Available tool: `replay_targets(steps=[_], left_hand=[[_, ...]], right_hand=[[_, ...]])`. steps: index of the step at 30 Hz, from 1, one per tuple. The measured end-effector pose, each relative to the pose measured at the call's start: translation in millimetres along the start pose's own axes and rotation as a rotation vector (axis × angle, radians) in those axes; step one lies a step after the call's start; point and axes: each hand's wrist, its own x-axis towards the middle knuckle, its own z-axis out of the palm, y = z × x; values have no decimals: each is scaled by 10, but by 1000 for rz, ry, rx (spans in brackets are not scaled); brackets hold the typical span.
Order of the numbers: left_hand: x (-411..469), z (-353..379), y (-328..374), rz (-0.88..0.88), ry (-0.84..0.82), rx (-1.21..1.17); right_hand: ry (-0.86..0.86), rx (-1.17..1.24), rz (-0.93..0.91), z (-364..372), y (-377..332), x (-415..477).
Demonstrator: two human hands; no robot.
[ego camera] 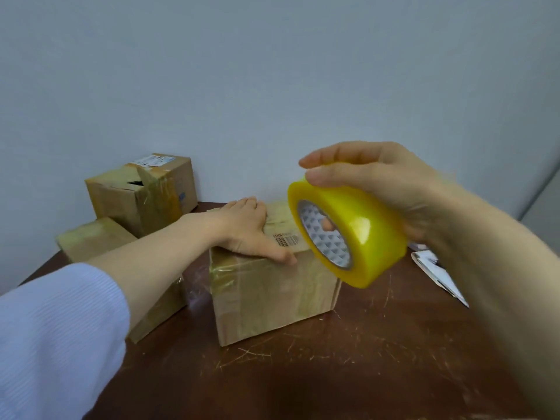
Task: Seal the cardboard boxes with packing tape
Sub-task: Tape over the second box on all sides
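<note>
A cardboard box (272, 301) stands in the middle of the dark wooden table (378, 359), with a barcode on its top and shiny tape along its upper edge. My left hand (245, 228) lies flat on the box's top, palm down, fingers spread. My right hand (388, 183) holds a thick yellow roll of packing tape (360, 234) in the air above the box's right corner, thumb inside the core. The tape's free end is not visible.
Two more cardboard boxes stand at the left: a low one (97, 237) beside my left forearm and a taller taped one (142, 195) with a torn top behind it, by the wall. Papers (436, 268) lie at the table's right edge.
</note>
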Motion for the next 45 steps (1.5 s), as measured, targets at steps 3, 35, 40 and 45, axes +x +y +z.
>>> replay_targets(steps=[3,35,40,45], left_hand=[[5,-21,20,-10,-7,7],[152,294,877,-47,153,14],[37,70,777,21,22,-53],[-279,162,437,77,34,141]], right_hand=[[-59,-28,80,-90,17,-253],[16,134,396,256,1338,-375],[31,127,380,275,1311,-386],[24,159,420,286,1292,-468]])
